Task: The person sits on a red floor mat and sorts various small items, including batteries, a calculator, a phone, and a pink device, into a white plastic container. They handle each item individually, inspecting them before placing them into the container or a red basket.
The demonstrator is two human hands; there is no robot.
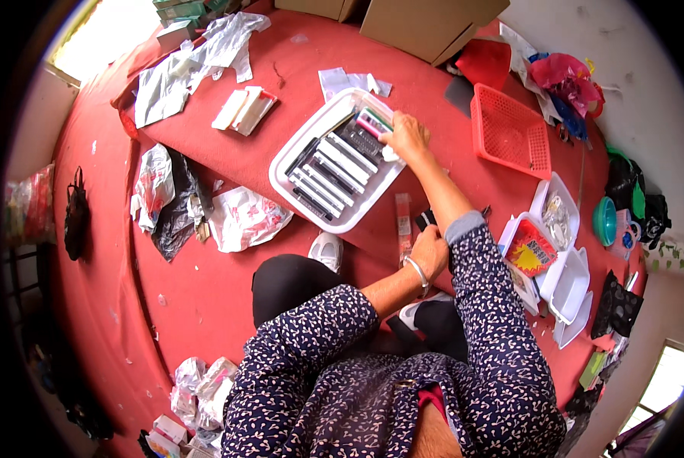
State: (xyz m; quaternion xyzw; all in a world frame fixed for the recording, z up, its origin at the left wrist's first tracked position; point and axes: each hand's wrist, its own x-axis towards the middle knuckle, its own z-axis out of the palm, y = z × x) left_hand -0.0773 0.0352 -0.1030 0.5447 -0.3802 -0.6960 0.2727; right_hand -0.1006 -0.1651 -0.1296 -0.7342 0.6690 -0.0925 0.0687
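A white plastic tray (281,164) lies on the red floor covering ahead of me. Slim black and white boxes (330,175) fill it in rows, with a pink-and-white box (372,122) near its far right corner. My right hand (409,140) reaches over the tray's right rim, fingers curled; a small white piece (390,153) shows under them. My left hand (430,252), with a bracelet at the wrist, is closed beside my right sleeve cuff. What it holds, if anything, is hidden. A small black object (425,220) shows just beyond it.
A red plastic basket (511,131) and open white containers (567,282) stand to the right. Cardboard boxes (414,27) are at the far side. Plastic bags (248,219) and a small pile of flat white packs (245,111) lie to the left. A clear strip pack (403,221) lies near my left hand.
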